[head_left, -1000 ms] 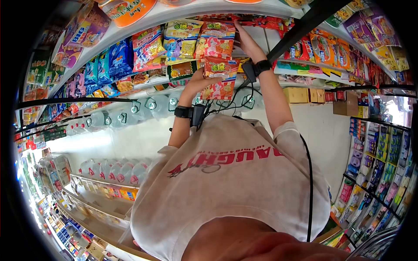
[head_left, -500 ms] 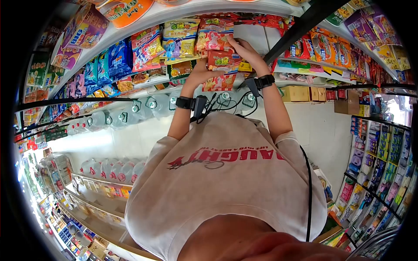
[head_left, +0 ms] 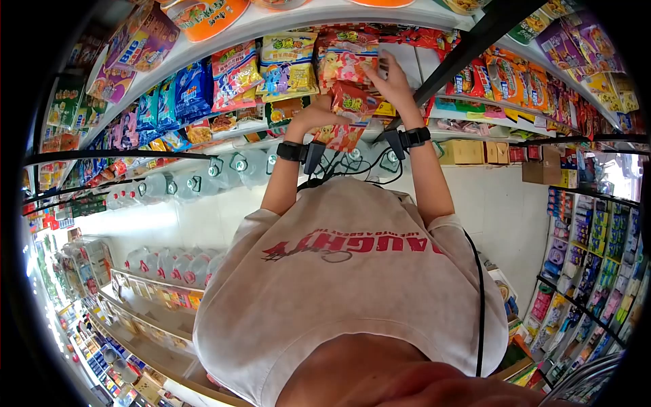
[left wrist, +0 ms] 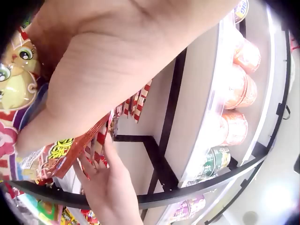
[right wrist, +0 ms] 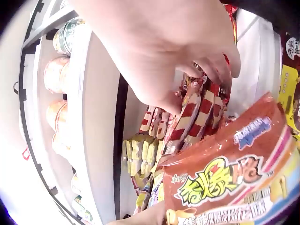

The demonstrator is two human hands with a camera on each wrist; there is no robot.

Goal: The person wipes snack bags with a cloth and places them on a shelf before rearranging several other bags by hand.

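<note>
In the head view my left hand [head_left: 313,118] grips a red snack bag [head_left: 354,102], thumb across its front, just below the shelf lip. The right wrist view shows that bag's printed front [right wrist: 220,187] tilted in the foreground. My right hand [head_left: 396,83] is higher, at the right edge of a standing row of red snack bags [head_left: 349,60]. Seen from the right wrist, its thumb and bent fingers lie around the tops of red-and-cream striped bags [right wrist: 187,119]. The left palm hides part of its own grip in the left wrist view.
Yellow-and-blue bags [head_left: 287,61] and pink bags [head_left: 235,74] stand left of the row. A black post [head_left: 468,51] slants past the right hand. Instant noodle tubs [head_left: 203,17] sit on the shelf above, water jugs [head_left: 220,169] below. Cables [head_left: 339,166] hang between the wrists.
The right hand has moved from beside the row's far edge down to its near right edge, its fingers more bent. The held bag has tilted and shifted slightly right.
</note>
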